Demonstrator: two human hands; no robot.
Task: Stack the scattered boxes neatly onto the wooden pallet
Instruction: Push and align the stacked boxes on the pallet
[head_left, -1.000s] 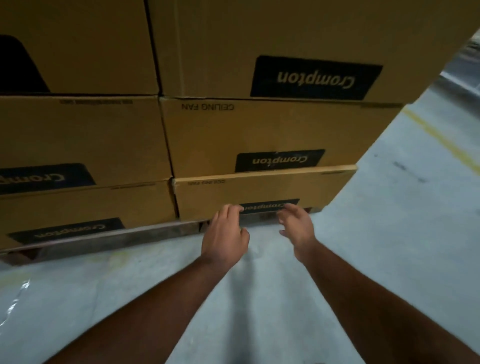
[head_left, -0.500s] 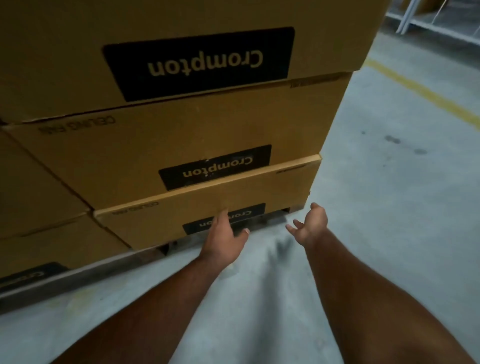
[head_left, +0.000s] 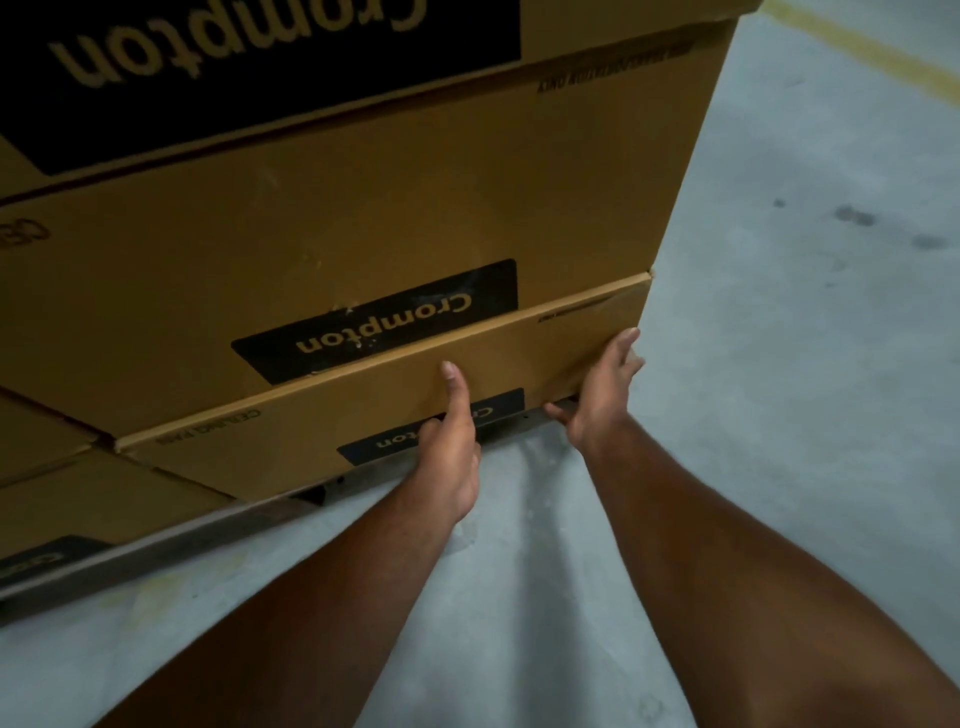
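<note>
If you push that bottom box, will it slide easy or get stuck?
Probably stuck: the bottom box carries two bigger boxes, so it likely drags. Its cardboard looks stiff and flat-sided, so tipping seems unlikely.

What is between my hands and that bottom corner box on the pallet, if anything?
Nothing visible. The left hand already lies on the front of the bottom box, and the right hand touches its right corner. The pallet edge shows just below.
</note>
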